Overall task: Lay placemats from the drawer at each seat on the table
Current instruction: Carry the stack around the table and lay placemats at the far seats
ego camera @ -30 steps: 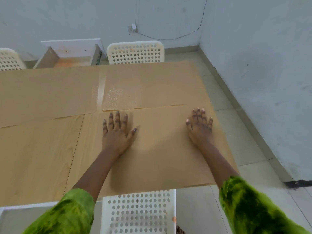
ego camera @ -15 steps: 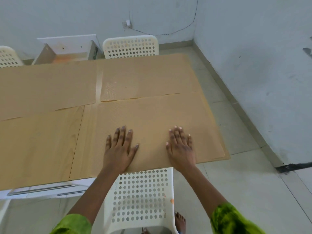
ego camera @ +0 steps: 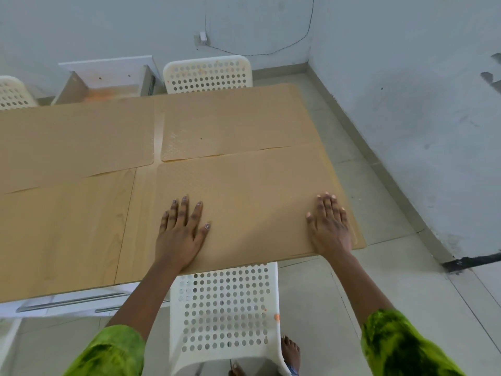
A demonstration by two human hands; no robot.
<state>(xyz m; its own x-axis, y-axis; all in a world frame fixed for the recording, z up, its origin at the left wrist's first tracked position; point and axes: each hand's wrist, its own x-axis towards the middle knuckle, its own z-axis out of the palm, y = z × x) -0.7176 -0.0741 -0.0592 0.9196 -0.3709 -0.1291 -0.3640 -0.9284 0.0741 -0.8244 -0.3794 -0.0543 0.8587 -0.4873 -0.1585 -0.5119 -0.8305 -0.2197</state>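
A tan placemat (ego camera: 252,202) lies flat at the near right seat of the wooden table (ego camera: 67,229). My left hand (ego camera: 181,232) rests palm down near the mat's near left corner, fingers spread. Palm down as well, my right hand (ego camera: 329,227) presses the mat's near right corner. A second tan placemat (ego camera: 235,126) lies at the far right seat, and a third placemat (ego camera: 76,142) at the far left seat. An open drawer (ego camera: 108,82) shows beyond the table's far edge.
A white perforated chair (ego camera: 225,316) stands below the near edge, between my arms. Another white chair (ego camera: 207,74) faces it across the table, and a third chair (ego camera: 12,92) shows at the far left. Walls close in on the right, above tiled floor (ego camera: 379,185).
My right hand slid from the middle of the mat's near edge out to its right corner. My left hand stayed in about the same spot.
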